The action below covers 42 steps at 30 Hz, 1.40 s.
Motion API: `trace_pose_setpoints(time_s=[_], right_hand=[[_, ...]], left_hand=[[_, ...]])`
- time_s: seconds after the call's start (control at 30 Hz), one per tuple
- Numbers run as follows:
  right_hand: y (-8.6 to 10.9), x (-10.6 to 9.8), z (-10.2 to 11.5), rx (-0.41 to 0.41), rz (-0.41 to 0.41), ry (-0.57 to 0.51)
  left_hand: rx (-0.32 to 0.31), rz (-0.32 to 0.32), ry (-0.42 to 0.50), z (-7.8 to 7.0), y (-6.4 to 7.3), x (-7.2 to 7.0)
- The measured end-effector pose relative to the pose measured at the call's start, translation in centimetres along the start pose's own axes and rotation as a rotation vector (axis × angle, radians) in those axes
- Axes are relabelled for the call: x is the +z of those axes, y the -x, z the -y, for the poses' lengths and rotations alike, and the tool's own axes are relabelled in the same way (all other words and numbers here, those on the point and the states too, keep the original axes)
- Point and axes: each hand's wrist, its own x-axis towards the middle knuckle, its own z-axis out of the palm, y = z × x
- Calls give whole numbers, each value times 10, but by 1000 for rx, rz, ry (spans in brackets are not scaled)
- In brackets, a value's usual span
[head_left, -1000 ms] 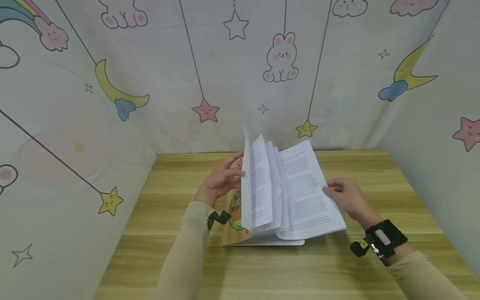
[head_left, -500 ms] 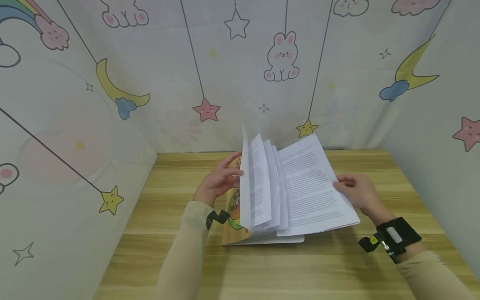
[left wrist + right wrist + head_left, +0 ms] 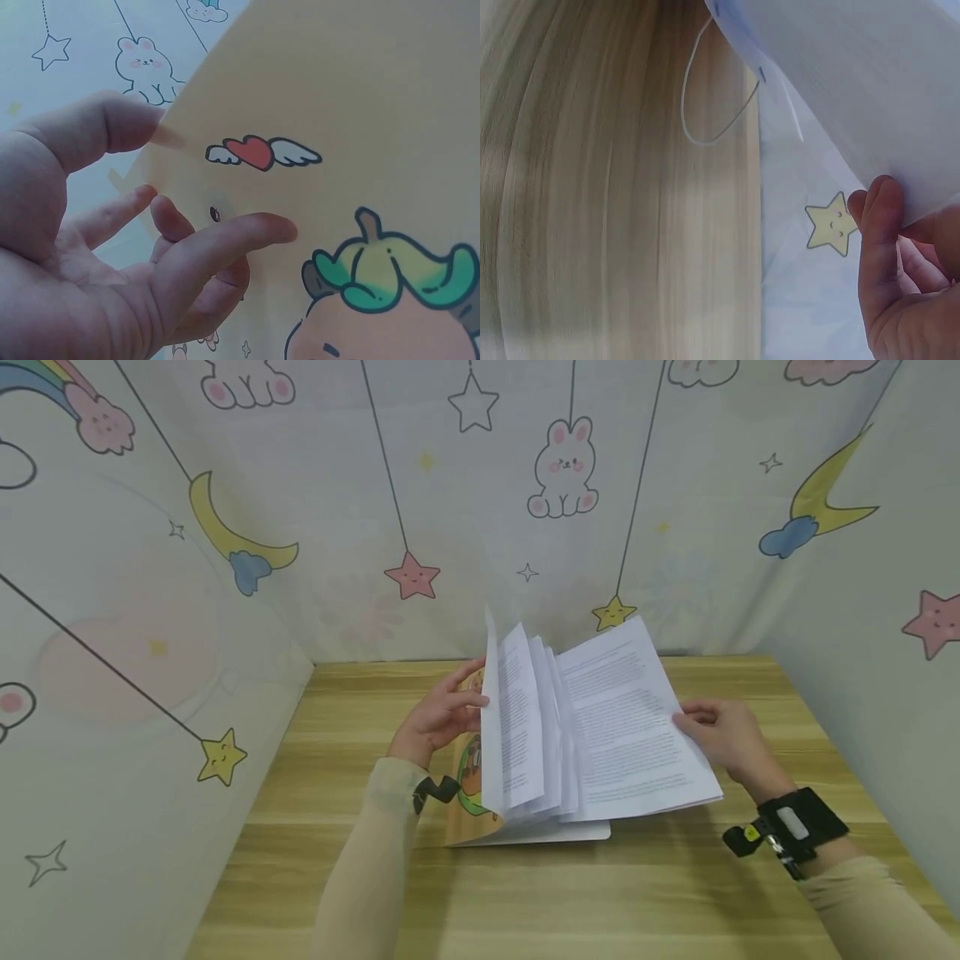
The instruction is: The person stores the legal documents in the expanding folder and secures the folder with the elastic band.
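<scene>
A folder with an orange cartoon cover stands partly spread on the wooden table, its white inner side toward the right. My left hand holds its left edge, thumb at the edge and other fingers along the printed outside. In the left wrist view the cover shows a winged heart. Several upright sheets fan out inside. With my right hand I pinch the right edge of the printed papers, which slant up to the right. Their pale underside fills the right wrist view's upper corner.
A thin white loop of cord hangs by the papers' lower edge. White cloth walls printed with stars, moons and rabbits enclose the table at the back and sides. A black strap with a small camera sits on my right wrist.
My right hand has drawn the printed papers to the right and slightly up, swinging them wider from the upright sheets. The left hand has stayed at the cover's edge.
</scene>
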Motion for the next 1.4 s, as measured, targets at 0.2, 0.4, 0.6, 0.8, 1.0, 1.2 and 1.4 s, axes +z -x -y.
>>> trace_pose_setpoints(time_s=[0.2, 0.4, 0.6, 0.8, 1.0, 1.2, 1.4], right_hand=[[-1, 5, 5, -18, -4, -9], [-1, 5, 7, -18, -7, -21], [-2, 11, 8, -17, 38, -67], [-2, 18, 12, 3, 66, -66], [-2, 25, 14, 31, 137, -134], [-4, 32, 14, 51, 209, -214], [-6, 40, 13, 37, 245, -233]], left_hand=[[0, -1, -1, 0, 1, 1], [-4, -15, 11, -1, 2, 2], [-10, -19, 10, -2, 2, 3], [-4, -4, 3, -1, 1, 3], [-7, -4, 16, -2, 1, 4], [-11, -12, 23, -1, 1, 3], [-6, -6, 31, 0, 0, 2]])
